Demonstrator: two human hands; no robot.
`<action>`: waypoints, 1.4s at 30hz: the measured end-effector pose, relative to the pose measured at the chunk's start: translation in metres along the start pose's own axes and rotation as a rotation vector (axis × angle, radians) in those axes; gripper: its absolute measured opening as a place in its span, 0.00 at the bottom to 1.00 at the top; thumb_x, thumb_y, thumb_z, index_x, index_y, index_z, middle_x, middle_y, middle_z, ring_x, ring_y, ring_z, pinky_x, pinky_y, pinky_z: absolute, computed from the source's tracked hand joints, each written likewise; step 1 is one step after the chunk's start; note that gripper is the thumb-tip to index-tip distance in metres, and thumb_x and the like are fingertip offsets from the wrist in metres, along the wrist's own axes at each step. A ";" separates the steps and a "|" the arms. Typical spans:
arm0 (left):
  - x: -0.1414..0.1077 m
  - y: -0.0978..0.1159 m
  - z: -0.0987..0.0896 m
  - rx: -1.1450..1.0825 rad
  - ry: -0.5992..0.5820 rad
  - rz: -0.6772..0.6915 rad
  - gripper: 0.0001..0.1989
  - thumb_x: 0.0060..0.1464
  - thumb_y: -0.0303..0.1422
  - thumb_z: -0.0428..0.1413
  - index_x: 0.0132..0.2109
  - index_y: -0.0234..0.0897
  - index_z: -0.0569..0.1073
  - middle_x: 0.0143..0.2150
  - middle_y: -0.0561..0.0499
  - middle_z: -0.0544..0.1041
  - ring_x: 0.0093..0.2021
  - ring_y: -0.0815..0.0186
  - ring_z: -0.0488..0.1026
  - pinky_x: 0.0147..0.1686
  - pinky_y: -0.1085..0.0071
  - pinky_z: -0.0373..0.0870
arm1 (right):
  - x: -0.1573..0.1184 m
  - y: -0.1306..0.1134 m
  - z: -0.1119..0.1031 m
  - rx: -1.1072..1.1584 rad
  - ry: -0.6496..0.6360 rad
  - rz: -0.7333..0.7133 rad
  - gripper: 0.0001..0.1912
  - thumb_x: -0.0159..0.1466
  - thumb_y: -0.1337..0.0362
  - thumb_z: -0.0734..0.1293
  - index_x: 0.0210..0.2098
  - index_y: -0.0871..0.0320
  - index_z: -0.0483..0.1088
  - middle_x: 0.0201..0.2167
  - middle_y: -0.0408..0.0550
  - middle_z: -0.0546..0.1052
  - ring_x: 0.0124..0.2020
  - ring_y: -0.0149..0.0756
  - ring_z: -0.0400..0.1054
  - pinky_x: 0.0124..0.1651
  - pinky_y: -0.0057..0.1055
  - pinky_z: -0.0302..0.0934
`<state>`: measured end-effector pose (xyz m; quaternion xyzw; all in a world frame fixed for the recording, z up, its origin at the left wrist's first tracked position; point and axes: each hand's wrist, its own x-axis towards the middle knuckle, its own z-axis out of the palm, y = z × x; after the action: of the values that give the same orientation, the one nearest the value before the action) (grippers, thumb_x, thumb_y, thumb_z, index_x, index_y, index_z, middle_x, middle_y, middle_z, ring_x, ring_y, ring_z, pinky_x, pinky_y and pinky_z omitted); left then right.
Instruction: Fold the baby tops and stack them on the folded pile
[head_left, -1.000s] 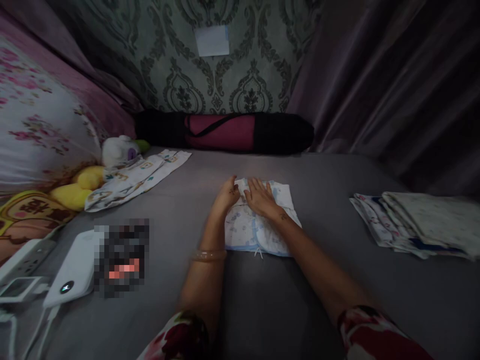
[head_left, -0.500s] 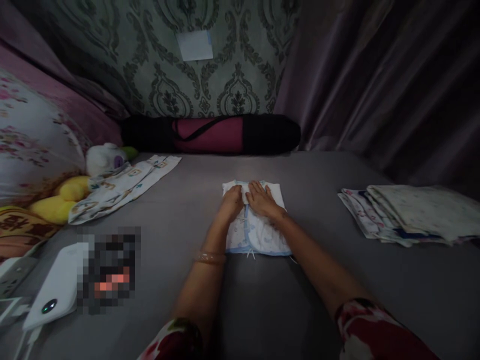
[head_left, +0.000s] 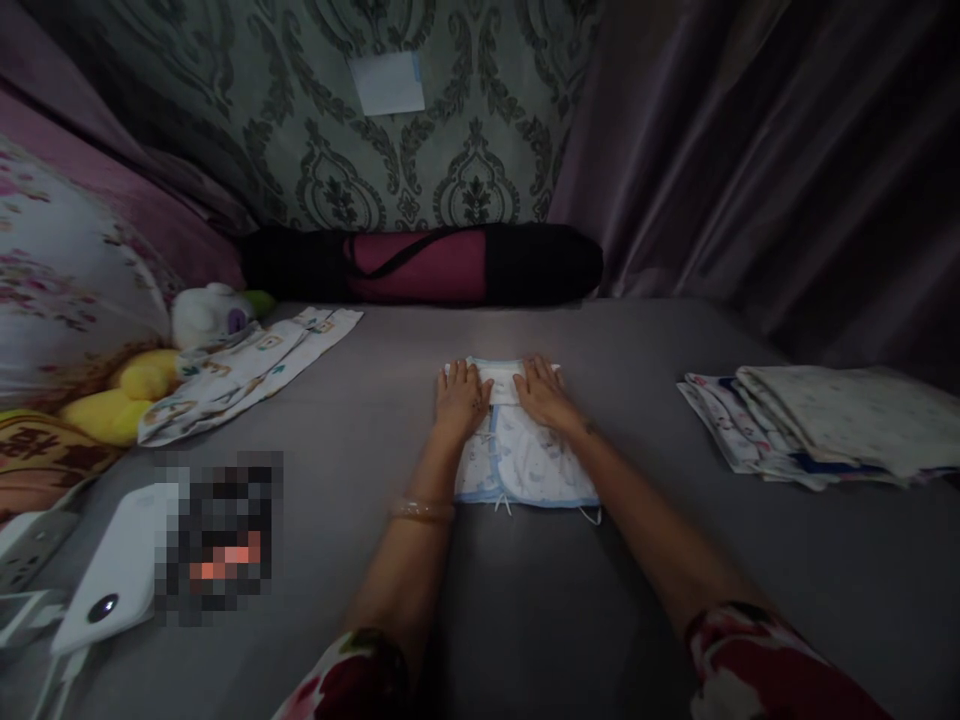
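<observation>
A small white garment (head_left: 536, 465) with blue edging and thin ties lies folded on the grey sheet in the middle of the view. On its far left part rests my left hand (head_left: 461, 400), fingers spread and pointing away from me. My right hand (head_left: 544, 393) lies on the far right part, its fingers also apart. Between the two hands a white strip of the cloth shows. Neither hand grips anything.
A stack of folded cloths (head_left: 840, 420) lies at the right. At the left are a patterned cloth (head_left: 247, 370), plush toys (head_left: 150, 385) and a white device (head_left: 112, 570) with cables. A long black and maroon bag (head_left: 420, 268) lies along the wall.
My hands have moved apart on the garment, the left one slightly left and the right one to the right. More of the white cloth shows between them.
</observation>
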<state>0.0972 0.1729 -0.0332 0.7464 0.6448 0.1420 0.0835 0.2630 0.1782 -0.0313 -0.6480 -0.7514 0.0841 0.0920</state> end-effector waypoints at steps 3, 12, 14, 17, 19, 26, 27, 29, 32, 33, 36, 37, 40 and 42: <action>-0.002 0.004 -0.001 0.073 -0.003 0.034 0.33 0.65 0.45 0.33 0.67 0.26 0.55 0.70 0.36 0.52 0.70 0.54 0.43 0.67 0.55 0.36 | -0.005 0.007 0.001 -0.029 0.037 0.009 0.32 0.70 0.55 0.46 0.67 0.70 0.50 0.68 0.63 0.50 0.69 0.48 0.40 0.68 0.47 0.36; 0.004 -0.002 0.015 0.100 -0.108 -0.003 0.36 0.64 0.48 0.32 0.68 0.24 0.52 0.70 0.35 0.50 0.70 0.52 0.43 0.67 0.54 0.38 | -0.009 0.015 0.005 0.081 0.002 -0.051 0.32 0.70 0.56 0.49 0.67 0.70 0.50 0.69 0.60 0.49 0.70 0.48 0.39 0.69 0.48 0.34; 0.005 -0.005 0.014 0.077 -0.105 0.001 0.35 0.64 0.48 0.33 0.67 0.25 0.53 0.70 0.36 0.51 0.70 0.53 0.44 0.67 0.55 0.39 | -0.014 0.022 -0.001 0.204 -0.051 -0.042 0.32 0.69 0.56 0.50 0.67 0.69 0.49 0.69 0.59 0.47 0.70 0.45 0.37 0.69 0.45 0.35; 0.006 -0.008 0.012 0.040 -0.092 0.030 0.33 0.64 0.46 0.35 0.66 0.26 0.56 0.69 0.36 0.53 0.70 0.53 0.46 0.67 0.56 0.40 | -0.035 0.035 -0.011 0.369 -0.062 0.040 0.32 0.68 0.57 0.54 0.67 0.67 0.48 0.69 0.59 0.49 0.69 0.43 0.43 0.68 0.40 0.43; 0.008 -0.008 0.009 0.020 -0.094 0.042 0.30 0.64 0.45 0.36 0.64 0.27 0.59 0.68 0.35 0.54 0.69 0.53 0.48 0.66 0.55 0.41 | -0.057 0.043 -0.016 0.455 -0.044 0.059 0.32 0.67 0.58 0.57 0.67 0.63 0.50 0.67 0.59 0.56 0.66 0.44 0.52 0.65 0.41 0.50; 0.005 -0.008 -0.027 -0.090 -0.153 0.036 0.26 0.62 0.41 0.44 0.62 0.29 0.60 0.65 0.34 0.60 0.65 0.53 0.57 0.62 0.59 0.53 | -0.129 0.060 -0.029 0.588 -0.005 -0.050 0.21 0.65 0.64 0.59 0.57 0.58 0.64 0.54 0.55 0.73 0.54 0.41 0.68 0.56 0.41 0.62; 0.000 -0.012 -0.033 -0.108 -0.141 0.052 0.26 0.61 0.40 0.46 0.62 0.30 0.61 0.64 0.34 0.62 0.64 0.53 0.59 0.60 0.61 0.56 | -0.137 0.061 -0.030 0.565 0.001 -0.050 0.20 0.64 0.65 0.60 0.55 0.58 0.66 0.52 0.54 0.74 0.52 0.40 0.69 0.55 0.40 0.63; -0.014 -0.023 -0.044 -0.137 -0.119 0.066 0.26 0.59 0.39 0.50 0.61 0.30 0.62 0.60 0.34 0.66 0.60 0.54 0.65 0.56 0.64 0.62 | -0.151 0.061 -0.033 0.499 0.010 -0.010 0.19 0.64 0.65 0.60 0.53 0.59 0.68 0.47 0.54 0.77 0.46 0.39 0.72 0.50 0.36 0.65; -0.041 -0.043 -0.054 -0.150 -0.134 0.020 0.24 0.57 0.37 0.53 0.58 0.31 0.65 0.50 0.37 0.74 0.50 0.55 0.72 0.47 0.66 0.67 | -0.165 0.058 -0.035 0.421 0.006 0.079 0.18 0.64 0.63 0.61 0.52 0.61 0.69 0.39 0.52 0.78 0.36 0.37 0.73 0.40 0.31 0.66; -0.051 -0.048 -0.056 -0.148 -0.150 -0.007 0.22 0.57 0.37 0.53 0.57 0.31 0.66 0.46 0.38 0.76 0.46 0.57 0.74 0.44 0.67 0.68 | -0.167 0.057 -0.035 0.408 0.002 0.096 0.18 0.64 0.62 0.61 0.51 0.61 0.69 0.37 0.52 0.79 0.33 0.36 0.72 0.37 0.30 0.65; -0.077 -0.060 -0.060 -0.149 -0.182 -0.076 0.20 0.56 0.37 0.54 0.53 0.31 0.69 0.40 0.41 0.78 0.38 0.60 0.75 0.36 0.71 0.67 | -0.170 0.052 -0.032 0.388 0.012 0.120 0.18 0.63 0.61 0.62 0.50 0.61 0.70 0.33 0.49 0.78 0.28 0.34 0.70 0.32 0.28 0.61; -0.084 -0.062 -0.061 -0.153 -0.180 -0.093 0.20 0.55 0.37 0.54 0.52 0.31 0.70 0.39 0.41 0.78 0.36 0.61 0.75 0.34 0.71 0.67 | -0.169 0.051 -0.031 0.385 0.017 0.120 0.18 0.63 0.60 0.62 0.50 0.61 0.70 0.32 0.49 0.78 0.27 0.33 0.69 0.30 0.28 0.60; -0.103 -0.066 -0.061 -0.234 -0.197 -0.119 0.20 0.54 0.39 0.54 0.51 0.31 0.70 0.35 0.44 0.78 0.33 0.63 0.74 0.31 0.72 0.66 | -0.166 0.048 -0.028 0.382 0.021 0.137 0.18 0.63 0.60 0.62 0.49 0.61 0.70 0.28 0.47 0.77 0.25 0.33 0.68 0.29 0.28 0.58; -0.113 -0.066 -0.059 -0.333 -0.221 -0.128 0.23 0.52 0.40 0.55 0.52 0.30 0.69 0.33 0.47 0.76 0.30 0.64 0.72 0.28 0.72 0.65 | -0.165 0.048 -0.027 0.392 0.012 0.162 0.17 0.61 0.60 0.63 0.48 0.61 0.70 0.26 0.46 0.76 0.26 0.34 0.69 0.29 0.28 0.58</action>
<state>0.0023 0.0682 -0.0094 0.6907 0.6455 0.1582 0.2850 0.3395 0.0219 -0.0217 -0.6764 -0.6656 0.2319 0.2136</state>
